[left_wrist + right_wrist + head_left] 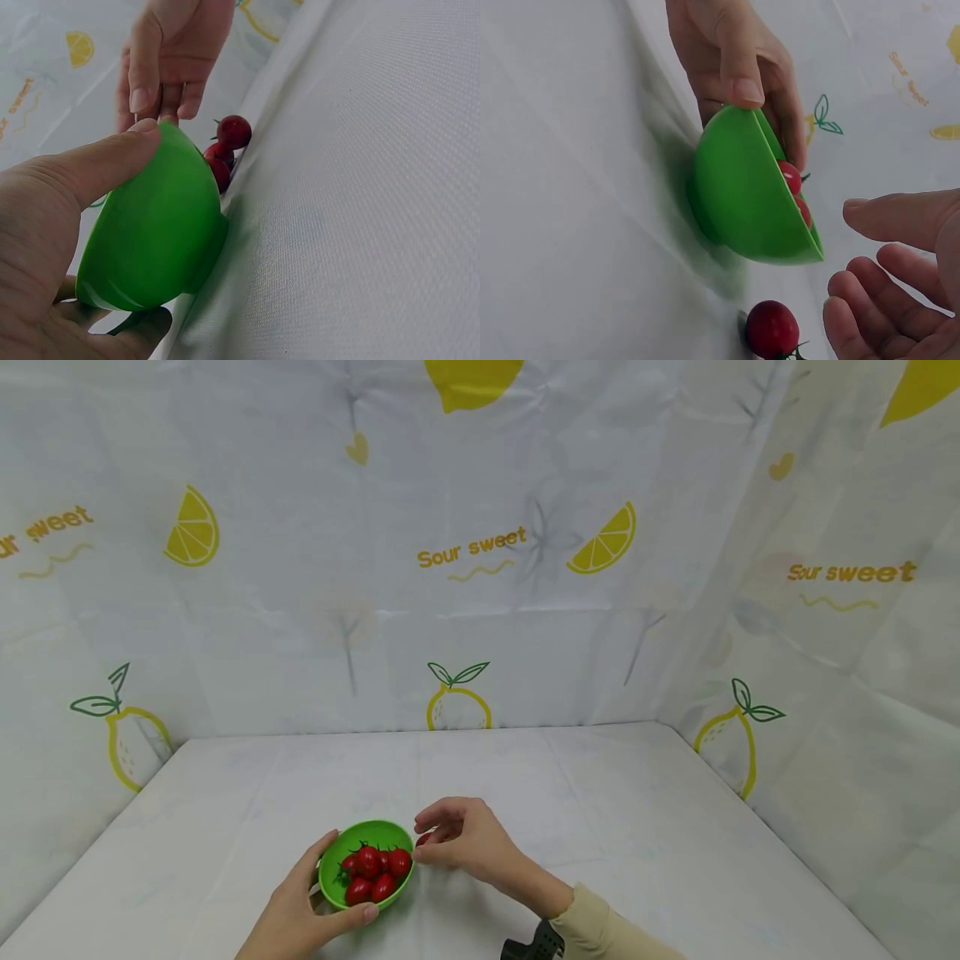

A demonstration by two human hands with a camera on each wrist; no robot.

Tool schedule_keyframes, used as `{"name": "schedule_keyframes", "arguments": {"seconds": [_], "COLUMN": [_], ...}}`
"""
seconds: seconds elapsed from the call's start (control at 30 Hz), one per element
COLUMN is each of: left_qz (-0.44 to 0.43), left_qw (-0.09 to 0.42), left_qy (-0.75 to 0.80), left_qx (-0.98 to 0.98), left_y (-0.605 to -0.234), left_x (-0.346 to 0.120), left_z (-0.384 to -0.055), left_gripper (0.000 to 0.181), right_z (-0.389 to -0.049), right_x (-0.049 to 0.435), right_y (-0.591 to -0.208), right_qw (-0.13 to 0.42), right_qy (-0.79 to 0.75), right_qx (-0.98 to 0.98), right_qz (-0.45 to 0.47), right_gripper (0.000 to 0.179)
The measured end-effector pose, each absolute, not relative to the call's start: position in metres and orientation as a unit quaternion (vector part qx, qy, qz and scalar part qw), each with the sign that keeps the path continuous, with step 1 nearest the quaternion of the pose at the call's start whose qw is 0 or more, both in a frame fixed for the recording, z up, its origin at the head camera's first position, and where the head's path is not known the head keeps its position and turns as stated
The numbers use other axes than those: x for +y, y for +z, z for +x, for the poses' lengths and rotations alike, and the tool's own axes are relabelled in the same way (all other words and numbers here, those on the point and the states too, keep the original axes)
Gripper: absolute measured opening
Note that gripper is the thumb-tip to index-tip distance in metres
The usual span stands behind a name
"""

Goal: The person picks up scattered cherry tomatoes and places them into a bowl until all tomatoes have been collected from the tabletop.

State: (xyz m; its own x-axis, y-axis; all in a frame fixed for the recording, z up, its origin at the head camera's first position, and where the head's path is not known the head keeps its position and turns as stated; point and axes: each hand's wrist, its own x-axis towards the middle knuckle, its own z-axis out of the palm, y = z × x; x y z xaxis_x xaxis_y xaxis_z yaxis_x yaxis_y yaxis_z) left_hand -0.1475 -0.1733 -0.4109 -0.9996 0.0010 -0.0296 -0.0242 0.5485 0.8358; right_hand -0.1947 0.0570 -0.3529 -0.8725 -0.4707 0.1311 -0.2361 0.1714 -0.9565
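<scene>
Steadying the green bowl [386, 832] on the white table [600, 810], the left hand [294, 906] has its thumb on the near rim and its fingers round the side, while the right hand [480, 847] hangs beside the opposite rim, fingers loosely bent and apart with nothing visibly held. Red tomatoes [369, 862] are piled inside the bowl; a few loose tomatoes [234, 132] lie just beside it on the table. For good handling at this rim, the left grip should be firm yet light, so the bowl neither tips nor slides; the right fingers would do best to pinch one fruit at a time round its middle, clear the rim without knocking it, and let go low so nothing bruises or rolls
</scene>
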Motion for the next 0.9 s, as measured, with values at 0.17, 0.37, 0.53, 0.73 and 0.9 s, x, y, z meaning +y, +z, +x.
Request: {"name": "schedule_keyframes", "arguments": {"seconds": [0.17,0.37,0.53,0.73,0.9], "left_qz": [-0.010,-0.010,-0.006,-0.011,-0.006], "left_qw": [0.015,0.012,0.009,0.011,0.008], "left_qy": [0.461,0.466,0.457,0.458,0.464], "left_qx": [0.887,0.885,0.889,0.889,0.886], "left_y": [-0.411,-0.413,-0.413,-0.413,-0.414], "left_x": [-0.173,-0.173,-0.173,-0.174,-0.173], "left_z": [-0.147,-0.148,-0.147,-0.146,-0.148], "left_gripper": [0.101,0.101,0.102,0.103,0.102], "right_z": [-0.200,-0.218,-0.215,-0.217,-0.219], "right_x": [0.068,0.085,0.097,0.096,0.092], "right_y": [-0.356,-0.381,-0.390,-0.398,-0.399], "right_qw": [0.059,0.025,-0.008,-0.030,-0.029], "right_qy": [-0.590,-0.580,-0.553,-0.512,-0.494], "right_qx": [0.775,0.791,0.816,0.840,0.848], "right_qz": [-0.217,-0.192,-0.166,-0.177,-0.191], "right_gripper": [0.025,0.029,0.027,0.029,0.028]}}
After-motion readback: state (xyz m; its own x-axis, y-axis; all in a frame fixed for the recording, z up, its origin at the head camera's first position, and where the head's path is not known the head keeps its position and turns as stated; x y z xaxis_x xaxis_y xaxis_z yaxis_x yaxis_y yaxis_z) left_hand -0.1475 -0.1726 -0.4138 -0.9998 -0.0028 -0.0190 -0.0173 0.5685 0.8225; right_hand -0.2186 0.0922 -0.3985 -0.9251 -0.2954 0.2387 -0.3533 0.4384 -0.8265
